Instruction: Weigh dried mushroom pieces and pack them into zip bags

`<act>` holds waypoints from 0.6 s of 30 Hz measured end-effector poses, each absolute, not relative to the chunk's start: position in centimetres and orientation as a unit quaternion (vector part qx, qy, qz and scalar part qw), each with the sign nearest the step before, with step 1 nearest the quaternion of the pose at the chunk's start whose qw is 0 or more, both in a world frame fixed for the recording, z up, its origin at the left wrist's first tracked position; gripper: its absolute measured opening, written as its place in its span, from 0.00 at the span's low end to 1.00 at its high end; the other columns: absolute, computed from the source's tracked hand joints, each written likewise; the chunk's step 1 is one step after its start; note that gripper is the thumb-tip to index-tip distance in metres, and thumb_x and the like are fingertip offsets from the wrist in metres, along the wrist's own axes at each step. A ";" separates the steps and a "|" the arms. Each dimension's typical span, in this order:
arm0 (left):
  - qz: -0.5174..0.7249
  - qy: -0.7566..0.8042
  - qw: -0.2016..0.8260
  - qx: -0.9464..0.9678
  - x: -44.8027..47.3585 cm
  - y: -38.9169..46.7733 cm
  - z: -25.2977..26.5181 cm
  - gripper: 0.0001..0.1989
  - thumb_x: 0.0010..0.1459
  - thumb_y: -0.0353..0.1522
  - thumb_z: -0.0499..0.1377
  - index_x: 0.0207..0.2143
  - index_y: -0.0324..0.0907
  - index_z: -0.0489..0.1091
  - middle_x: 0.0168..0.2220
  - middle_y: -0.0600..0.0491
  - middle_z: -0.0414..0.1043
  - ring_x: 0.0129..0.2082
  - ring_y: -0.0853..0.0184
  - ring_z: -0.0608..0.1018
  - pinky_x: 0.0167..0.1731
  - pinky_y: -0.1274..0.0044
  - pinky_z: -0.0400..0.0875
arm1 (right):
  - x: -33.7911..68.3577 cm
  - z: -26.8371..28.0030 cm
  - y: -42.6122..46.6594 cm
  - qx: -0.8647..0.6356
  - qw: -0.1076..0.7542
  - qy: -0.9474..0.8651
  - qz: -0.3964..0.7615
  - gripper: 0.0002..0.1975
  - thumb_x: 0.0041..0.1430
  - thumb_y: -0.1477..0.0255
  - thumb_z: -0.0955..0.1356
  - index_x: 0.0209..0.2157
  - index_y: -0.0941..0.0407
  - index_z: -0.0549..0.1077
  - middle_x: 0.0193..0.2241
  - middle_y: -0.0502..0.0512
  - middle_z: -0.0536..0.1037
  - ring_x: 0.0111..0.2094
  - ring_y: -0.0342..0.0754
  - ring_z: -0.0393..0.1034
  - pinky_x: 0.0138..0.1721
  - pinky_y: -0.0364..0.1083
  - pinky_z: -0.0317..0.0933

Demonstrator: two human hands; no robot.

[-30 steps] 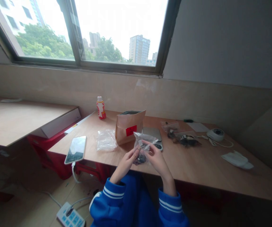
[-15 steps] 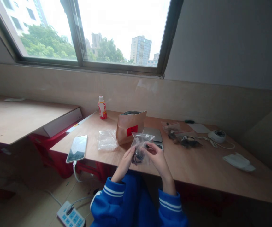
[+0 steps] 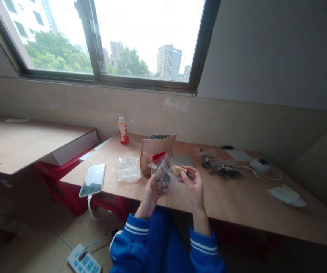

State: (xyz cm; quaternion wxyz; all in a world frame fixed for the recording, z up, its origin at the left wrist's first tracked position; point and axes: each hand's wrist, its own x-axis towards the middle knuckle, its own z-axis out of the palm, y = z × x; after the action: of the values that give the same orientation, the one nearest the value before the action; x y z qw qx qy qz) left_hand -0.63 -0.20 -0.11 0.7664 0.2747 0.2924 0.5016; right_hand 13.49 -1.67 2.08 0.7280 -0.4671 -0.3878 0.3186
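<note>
My left hand (image 3: 150, 197) is closed on the side of a clear zip bag (image 3: 161, 170) with dark and brown pieces inside. Just right of the bag's mouth, my right hand (image 3: 194, 187) pinches a pale tan piece (image 3: 178, 170); its exact kind is too small to tell. Behind the bag stands a brown paper pouch (image 3: 150, 153) with a red label, its top open. A flat silver device (image 3: 184, 161), like a small scale, lies partly hidden behind my right hand.
Left of the pouch lie clear plastic bags (image 3: 128, 169) and a charging phone (image 3: 93, 180). A drink bottle (image 3: 123, 131) stands at the back. To the right are filled zip bags (image 3: 223, 169), a white dome camera (image 3: 260, 164) with its cable and a white crumpled packet (image 3: 287, 195).
My right hand has moved slightly right, away from the bag, and the tan piece now shows in its fingers. The bag in my left hand has tilted and shifted a little left.
</note>
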 end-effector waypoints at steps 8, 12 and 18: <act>0.497 0.260 0.777 0.285 -1.3 -0.3 0.1 0.22 0.60 0.40 0.54 0.55 0.42 0.65 0.52 0.46 0.72 0.45 0.61 0.77 0.35 0.75 0.72 | 12.9 2.1 -1.4 -0.462 0.723 -0.383 0.344 0.22 0.51 0.62 0.71 0.46 0.57 0.72 0.45 0.59 0.77 0.41 0.52 0.75 0.39 0.51 0.73; 0.490 0.268 0.780 0.282 -1.3 -0.3 0.2 0.21 0.59 0.37 0.55 0.53 0.39 0.67 0.47 0.45 0.76 0.44 0.60 0.78 0.35 0.74 0.72 | 12.5 2.1 -1.3 -0.444 0.748 -0.339 0.357 0.21 0.49 0.62 0.73 0.43 0.58 0.74 0.41 0.57 0.79 0.39 0.51 0.76 0.42 0.51 0.72; 0.512 0.254 0.782 0.249 -1.9 -0.1 0.3 0.18 0.59 0.35 0.55 0.51 0.38 0.69 0.49 0.45 0.75 0.46 0.59 0.77 0.34 0.75 0.72 | 12.3 4.5 1.1 -0.369 0.806 -0.276 0.371 0.20 0.44 0.63 0.76 0.38 0.57 0.74 0.40 0.55 0.77 0.41 0.50 0.75 0.49 0.53 0.68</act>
State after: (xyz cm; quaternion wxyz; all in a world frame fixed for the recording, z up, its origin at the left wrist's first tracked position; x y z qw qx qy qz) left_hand -1.88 -0.12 0.25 0.7818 0.2487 0.2539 0.5124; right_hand 12.28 1.12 4.49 0.8062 -0.3685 -0.2764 0.3712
